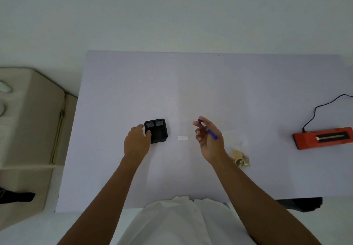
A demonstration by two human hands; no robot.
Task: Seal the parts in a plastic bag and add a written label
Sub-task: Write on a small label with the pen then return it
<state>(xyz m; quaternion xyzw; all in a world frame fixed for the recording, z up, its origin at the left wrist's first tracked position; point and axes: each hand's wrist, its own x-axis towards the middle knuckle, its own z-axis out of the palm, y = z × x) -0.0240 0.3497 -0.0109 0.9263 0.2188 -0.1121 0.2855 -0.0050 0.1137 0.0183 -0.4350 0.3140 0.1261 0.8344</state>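
My right hand (208, 139) holds a blue pen (210, 131) above the table, its tip pointing away from me. A small white label strip (182, 138) lies flat on the table between my hands. My left hand (136, 142) grips the near left side of a black mesh pen holder (157, 130) that stands upright. A clear plastic bag (236, 141) lies right of my right hand, with brass-coloured parts (240, 160) at its near end; whether they are inside it I cannot tell.
A red heat sealer (322, 137) with a black cable (321, 107) sits at the table's right edge. A beige padded seat (32, 114) stands left of the pale table (191, 84). My white clothing fills the bottom centre.
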